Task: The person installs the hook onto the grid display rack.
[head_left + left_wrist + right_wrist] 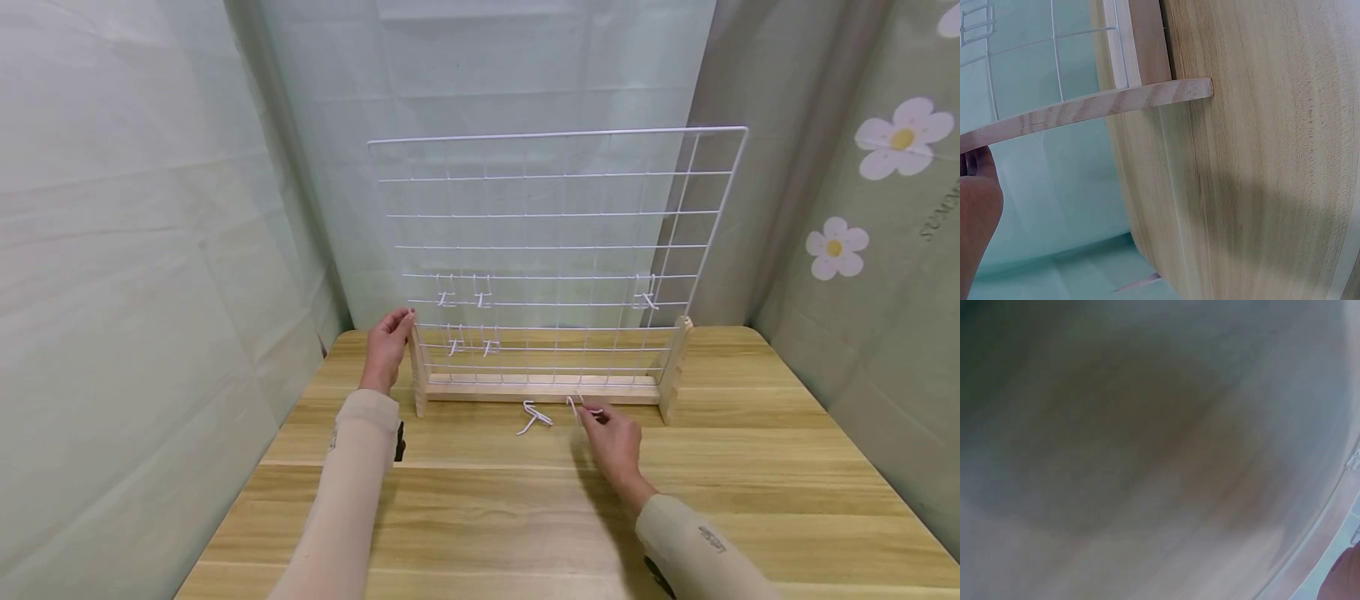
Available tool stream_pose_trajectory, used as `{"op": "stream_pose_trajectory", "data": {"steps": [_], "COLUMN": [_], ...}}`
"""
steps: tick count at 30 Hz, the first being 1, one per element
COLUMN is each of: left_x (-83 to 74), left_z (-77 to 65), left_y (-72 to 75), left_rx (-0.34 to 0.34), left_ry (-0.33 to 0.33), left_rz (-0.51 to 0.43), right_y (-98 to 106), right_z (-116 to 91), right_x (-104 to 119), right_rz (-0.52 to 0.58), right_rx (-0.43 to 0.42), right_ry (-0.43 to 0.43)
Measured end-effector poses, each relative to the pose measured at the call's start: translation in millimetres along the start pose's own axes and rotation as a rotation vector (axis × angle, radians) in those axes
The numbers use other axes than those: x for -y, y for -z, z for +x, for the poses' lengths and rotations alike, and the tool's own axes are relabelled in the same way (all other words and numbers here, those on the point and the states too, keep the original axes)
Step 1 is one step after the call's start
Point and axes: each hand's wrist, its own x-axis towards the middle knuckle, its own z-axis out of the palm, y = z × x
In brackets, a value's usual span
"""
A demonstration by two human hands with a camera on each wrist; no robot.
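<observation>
A white wire grid panel stands upright in a wooden base. My left hand grips the top of the base's left side post; in the left wrist view the hand shows at the left edge, its fingers partly hidden behind the post. Just in front of the base, my right hand pinches a white wire hook between thumb and fingers. Another white hook lies on the table left of it. The right wrist view is mostly blurred, with part of the hand at its lower right.
Several white hooks hang on the grid: a left group including one hook and a lower one, plus one hook at the right. The wooden table reaches back to pale curtains.
</observation>
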Motion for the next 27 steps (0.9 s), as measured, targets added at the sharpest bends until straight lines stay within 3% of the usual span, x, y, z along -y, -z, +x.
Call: {"op": "stream_pose_trajectory", "data": {"steps": [11, 20, 27], "left_x": [0.3, -0.4, -0.3], "left_z": [-0.8, -1.1, -1.4], "left_y": [0.9, 0.5, -0.1], "left_rx": [-0.006, -0.008, -0.007], "left_ry": [-0.004, 0.0, -0.002], "left_rz": [-0.021, -0.022, -0.033], "right_y": [-6, -6, -5], "right_z": [9, 21, 31], "right_x": [15, 31, 42], "right_rz": [-0.023, 0.007, 0.037], "right_rx": [-0.198, -0.392, -0.487], "right_ry": [-0.075, -0.065, -0.083]}}
